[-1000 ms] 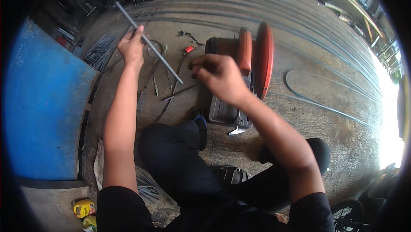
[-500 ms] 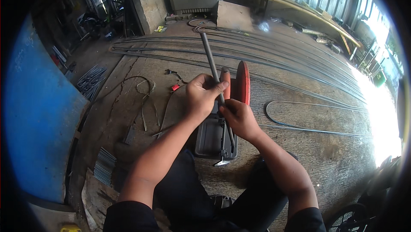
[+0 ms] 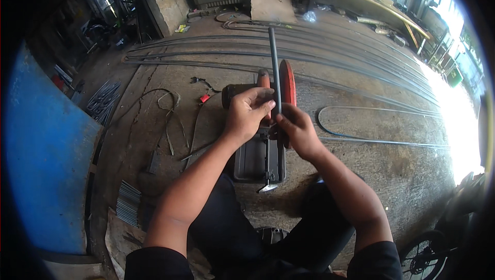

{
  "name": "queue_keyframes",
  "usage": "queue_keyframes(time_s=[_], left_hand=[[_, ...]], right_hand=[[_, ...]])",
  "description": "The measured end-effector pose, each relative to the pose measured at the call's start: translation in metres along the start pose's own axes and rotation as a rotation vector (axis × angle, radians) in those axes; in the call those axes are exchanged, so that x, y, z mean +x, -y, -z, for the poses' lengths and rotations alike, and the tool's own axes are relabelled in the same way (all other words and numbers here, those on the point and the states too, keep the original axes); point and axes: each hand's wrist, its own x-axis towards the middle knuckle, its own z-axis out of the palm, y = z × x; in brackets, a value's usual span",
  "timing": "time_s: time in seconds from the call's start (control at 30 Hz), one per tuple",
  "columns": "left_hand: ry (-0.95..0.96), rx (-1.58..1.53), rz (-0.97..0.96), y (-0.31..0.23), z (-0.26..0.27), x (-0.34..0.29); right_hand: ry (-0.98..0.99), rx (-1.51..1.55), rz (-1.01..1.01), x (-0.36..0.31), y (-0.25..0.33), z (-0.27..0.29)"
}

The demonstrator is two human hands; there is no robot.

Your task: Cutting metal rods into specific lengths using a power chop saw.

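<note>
A grey metal rod [image 3: 275,58] stands almost upright in front of me. My right hand [image 3: 300,131] pinches its lower end between thumb and fingers. At the rod's left side, the thumb and fingertips of my left hand [image 3: 246,115] close against it; the contact is partly hidden. Just beyond and below the hands is a cut-off saw, with an orange-red guard [image 3: 287,81] and an orange handle [image 3: 263,80]. Its dark base [image 3: 249,162] sits on the floor between my legs, with a clamp screw [image 3: 267,164] running along it.
Long bent steel bars [image 3: 206,54] stretch across the concrete floor. A cable [image 3: 167,107] with a red piece [image 3: 204,98] lies to the left. Short cut rods [image 3: 128,203] are stacked near a blue panel [image 3: 44,156]. A wheel [image 3: 424,261] is at lower right.
The rod has gone from leaning left to nearly upright, its top moving right. My hands have shifted slightly, and the left grip now looks looser, at the fingertips. The whole view has tilted down a little.
</note>
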Motion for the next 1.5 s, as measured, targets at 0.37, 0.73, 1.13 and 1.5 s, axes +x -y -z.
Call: queue_keyframes(time_s=[0.37,0.73,1.13,1.5], left_hand=[[0.194,-0.026,0.054,0.006,-0.01,-0.012],[0.05,-0.204,-0.175,0.007,-0.028,-0.01],[1.209,0.152,0.384,-0.014,-0.079,-0.14],[-0.059,0.404,0.04,-0.017,0.023,-0.02]], right_hand=[[-0.273,0.682,-0.066,0.008,0.027,0.018],[-0.476,0.989,-0.039,0.014,0.026,0.007],[-0.934,0.341,0.405,-0.034,-0.03,0.051],[-1.008,0.333,-0.227,-0.101,-0.249,0.074]])
